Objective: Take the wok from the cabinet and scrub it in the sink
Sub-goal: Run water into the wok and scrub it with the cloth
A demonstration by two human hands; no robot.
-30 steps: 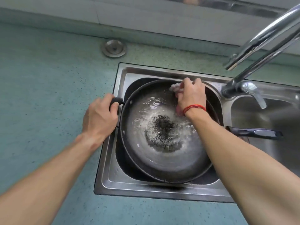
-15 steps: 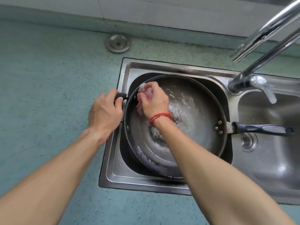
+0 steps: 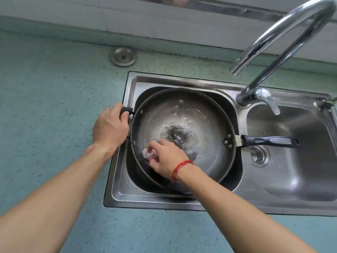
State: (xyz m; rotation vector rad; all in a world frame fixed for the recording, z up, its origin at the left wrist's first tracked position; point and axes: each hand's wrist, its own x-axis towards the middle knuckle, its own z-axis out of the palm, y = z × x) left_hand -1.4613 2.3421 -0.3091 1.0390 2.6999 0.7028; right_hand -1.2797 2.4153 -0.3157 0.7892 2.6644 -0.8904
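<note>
Left hand grip closed on wok handle, right hand clutching cloth.

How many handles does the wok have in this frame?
2. A short helper handle on the wok's left rim, gripped by the left hand; a long black handle riveted to the right rim, reaching over the right sink basin, untouched.
</note>
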